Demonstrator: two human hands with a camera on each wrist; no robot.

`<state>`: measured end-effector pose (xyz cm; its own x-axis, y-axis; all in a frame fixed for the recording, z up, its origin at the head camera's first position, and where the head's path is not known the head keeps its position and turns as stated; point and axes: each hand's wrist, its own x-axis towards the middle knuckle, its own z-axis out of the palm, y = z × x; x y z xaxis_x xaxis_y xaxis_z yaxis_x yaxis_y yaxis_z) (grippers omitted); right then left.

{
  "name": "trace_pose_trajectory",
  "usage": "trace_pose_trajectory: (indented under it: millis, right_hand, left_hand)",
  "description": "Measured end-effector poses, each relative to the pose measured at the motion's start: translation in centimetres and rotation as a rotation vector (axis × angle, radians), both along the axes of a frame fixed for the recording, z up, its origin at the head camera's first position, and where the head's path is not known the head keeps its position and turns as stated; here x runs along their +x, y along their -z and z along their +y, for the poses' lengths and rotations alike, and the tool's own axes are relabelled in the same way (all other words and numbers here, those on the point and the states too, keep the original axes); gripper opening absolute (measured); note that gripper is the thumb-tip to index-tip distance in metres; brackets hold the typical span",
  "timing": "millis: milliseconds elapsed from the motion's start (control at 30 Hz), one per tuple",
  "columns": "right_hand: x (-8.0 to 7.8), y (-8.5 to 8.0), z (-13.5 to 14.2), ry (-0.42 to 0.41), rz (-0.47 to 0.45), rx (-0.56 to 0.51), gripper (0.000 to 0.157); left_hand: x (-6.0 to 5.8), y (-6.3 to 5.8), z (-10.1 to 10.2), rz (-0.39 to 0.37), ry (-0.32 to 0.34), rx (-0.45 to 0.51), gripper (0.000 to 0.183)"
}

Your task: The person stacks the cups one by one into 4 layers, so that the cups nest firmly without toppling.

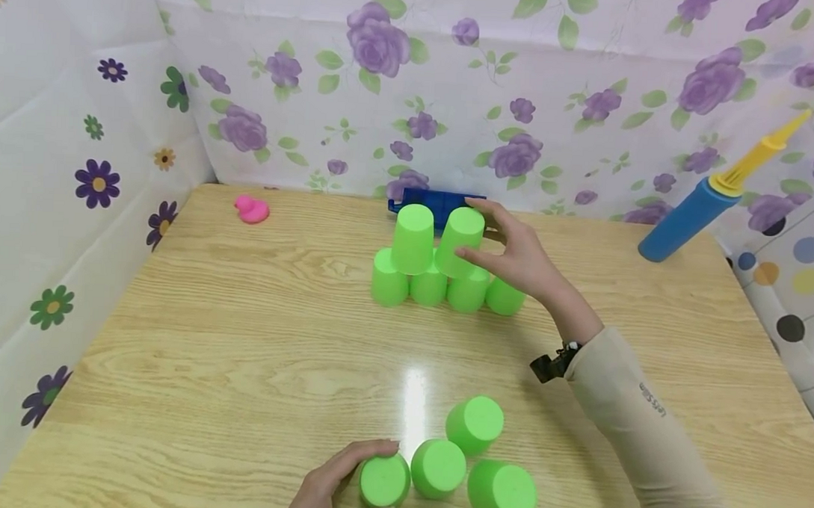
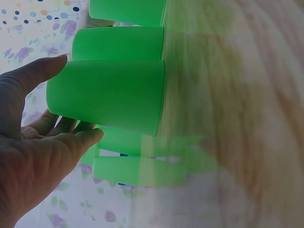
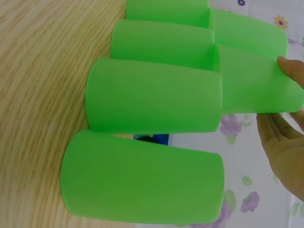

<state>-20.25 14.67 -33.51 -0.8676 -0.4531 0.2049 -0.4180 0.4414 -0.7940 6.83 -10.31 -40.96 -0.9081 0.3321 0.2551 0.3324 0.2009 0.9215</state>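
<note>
My right hand [image 1: 524, 258] grips an upside-down green plastic cup [image 1: 463, 237], thumb on one side and fingers on the other. That cup rests on the bottom row of several upside-down green cups [image 1: 389, 281], beside another upper cup [image 1: 413, 239]. In the right wrist view, the held cup [image 3: 254, 83] meets the narrow ends of the row cups [image 3: 156, 97]. Near the front edge, my left hand [image 1: 328, 479] has its thumb and fingers around another upside-down green cup [image 1: 383, 481], which the left wrist view also shows as a green cup [image 2: 107, 92] on the table.
Close to the left hand's cup stand three more green cups [image 1: 438, 468]. Behind the stack lies a dark blue object [image 1: 436, 203], partly hidden. A pink toy duck [image 1: 252, 210] sits back left. At the right, a blue and yellow hand pump [image 1: 691, 211] leans against the flowered backdrop [image 1: 377, 133].
</note>
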Motion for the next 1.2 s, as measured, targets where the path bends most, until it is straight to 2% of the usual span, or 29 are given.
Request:
trace_pose_trajectory:
  millis: [167,267,433,500,600,667,767,833,1000,1200]
  right_hand:
    - [0.2,0.1,0.4,0.004,-0.036,0.005,0.075]
    - [0.3,0.0,0.5,0.0,-0.045,0.002,0.076]
    - [0.5,-0.1,0.7,0.002,-0.035,0.017,0.077]
    - [0.6,-0.1,1.1,0.008,-0.02,0.027,0.076]
    - [1.0,-0.1,2.0,0.024,0.0,0.027,0.075]
    - [1.4,-0.1,2.8,0.033,0.01,0.024,0.073]
    - [2.6,-0.2,3.9,0.034,0.029,0.042,0.071]
    - [3.6,-0.4,4.6,0.031,0.052,0.068,0.069]
    - [6.8,-0.2,5.9,-0.015,0.13,0.071,0.066]
    - [11.2,1.0,7.3,-0.092,0.273,0.156,0.063]
  left_hand:
    - [0.0,0.2,0.2,0.016,-0.001,0.001,0.057]
    - [0.0,0.2,0.2,0.001,-0.002,0.0,0.058]
    - [0.0,0.2,0.2,-0.038,0.006,0.025,0.062]
    - [0.0,0.4,0.1,-0.048,0.015,0.064,0.063]
    - [0.1,0.6,0.0,-0.071,0.01,0.1,0.063]
    - [0.1,0.5,-0.1,-0.066,-0.015,0.083,0.064]
    - [0.2,-0.1,-0.3,-0.043,-0.077,0.014,0.065]
    - [0.1,-0.7,-0.4,-0.055,-0.108,-0.005,0.064]
    - [0.1,-2.6,-1.1,-0.153,-0.121,0.055,0.061]
    - [-0.9,-4.7,-2.1,-0.199,-0.192,0.035,0.055]
